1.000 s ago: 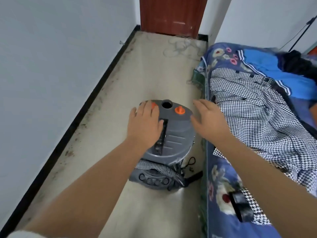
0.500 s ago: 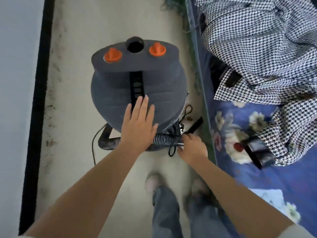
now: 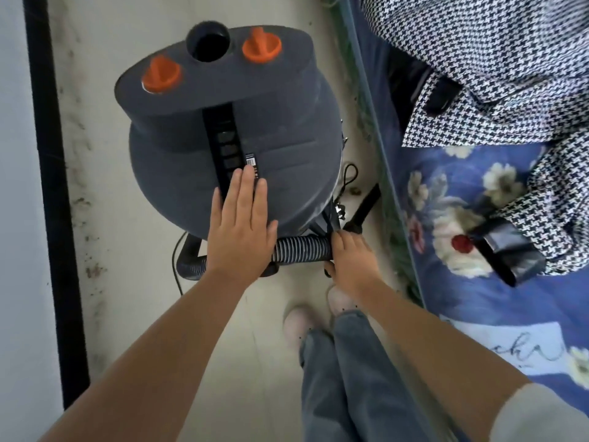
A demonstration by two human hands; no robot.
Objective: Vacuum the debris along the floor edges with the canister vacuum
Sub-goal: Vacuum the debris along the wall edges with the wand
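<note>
Canister vacuum (image 3: 229, 138) nearer than before; left hand (image 3: 239, 231) still flat atop, right hand (image 3: 350, 260) still grasping hose (image 3: 301, 248).

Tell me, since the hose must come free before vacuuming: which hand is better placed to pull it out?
Right hand: it already grips the ribbed hose. The left hand lies flat on the canister.

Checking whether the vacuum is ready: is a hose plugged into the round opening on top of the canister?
No, the round opening on the canister is empty and dark; the right hand grips the hose at the base.
</note>
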